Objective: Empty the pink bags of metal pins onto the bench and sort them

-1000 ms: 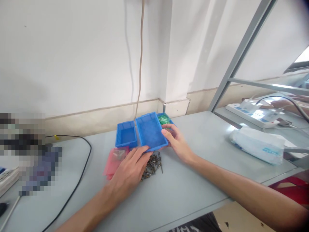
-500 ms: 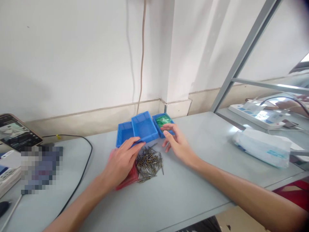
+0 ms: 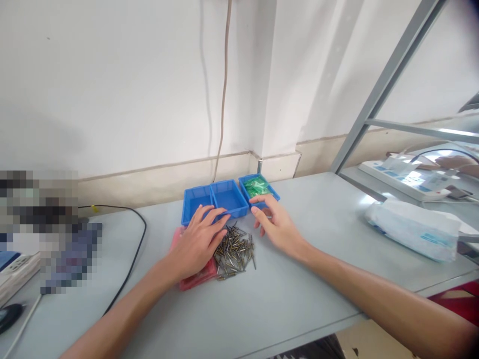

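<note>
My left hand [image 3: 200, 239] has its fingers spread, with the fingertips at the front edge of two blue bins, a left bin [image 3: 192, 202] and a middle bin [image 3: 229, 195]. Both bins stand side by side with bare floors. Under my left palm lies a red bin [image 3: 198, 279], partly covered by the hand. Beside it is a pile of thin, rod-like metal pieces [image 3: 235, 252], silver and brass-coloured. My right hand [image 3: 275, 224] is loosely curved with fingers apart, near a third blue bin [image 3: 245, 187] that holds green plastic packets [image 3: 257, 185]. Nothing shows in either hand.
A black cable [image 3: 140, 249] curves over the table [image 3: 284, 304] on the left, near a black mouse [image 3: 10, 317]. At right lie a white soft pack [image 3: 413, 229] and a power strip [image 3: 404, 180] beyond a grey metal frame [image 3: 374, 107]. A wall [image 3: 130, 89] borders the back.
The middle blue bin has gone from tilted over the left one to lying level beside it. My left hand's fingers have spread apart. My right hand has barely moved.
</note>
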Available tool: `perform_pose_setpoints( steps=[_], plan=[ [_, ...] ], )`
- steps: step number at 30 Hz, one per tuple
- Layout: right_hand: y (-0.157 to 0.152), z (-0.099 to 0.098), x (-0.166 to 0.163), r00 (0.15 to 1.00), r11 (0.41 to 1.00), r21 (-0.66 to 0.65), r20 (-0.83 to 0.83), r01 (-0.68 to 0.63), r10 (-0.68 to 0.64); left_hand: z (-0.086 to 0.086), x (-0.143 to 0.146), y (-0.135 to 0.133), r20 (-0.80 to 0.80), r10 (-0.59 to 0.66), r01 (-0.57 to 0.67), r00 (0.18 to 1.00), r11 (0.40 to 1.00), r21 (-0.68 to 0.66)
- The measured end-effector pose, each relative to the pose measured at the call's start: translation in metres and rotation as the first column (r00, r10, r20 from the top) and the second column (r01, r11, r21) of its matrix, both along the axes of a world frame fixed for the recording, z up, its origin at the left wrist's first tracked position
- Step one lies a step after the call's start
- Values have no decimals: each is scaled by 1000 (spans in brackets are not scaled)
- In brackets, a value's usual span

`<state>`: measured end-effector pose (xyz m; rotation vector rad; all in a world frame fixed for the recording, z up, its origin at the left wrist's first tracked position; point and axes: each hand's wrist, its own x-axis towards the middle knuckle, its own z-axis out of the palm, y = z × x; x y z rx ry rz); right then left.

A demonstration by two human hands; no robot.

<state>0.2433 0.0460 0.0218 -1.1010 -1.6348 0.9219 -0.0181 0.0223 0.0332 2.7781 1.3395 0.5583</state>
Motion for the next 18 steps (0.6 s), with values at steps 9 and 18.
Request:
perform_pose_setpoints(
  steps=[9, 18],
  plan=[
    [-1, 5, 1, 991, 991, 134, 128, 25, -42, -2, -2, 1, 9, 33, -33, 999, 999, -23],
    [11, 3, 13, 898, 919, 390, 422, -56, -125, -5, -3, 0, 152, 251, -263, 956, 963, 61]
  ],
)
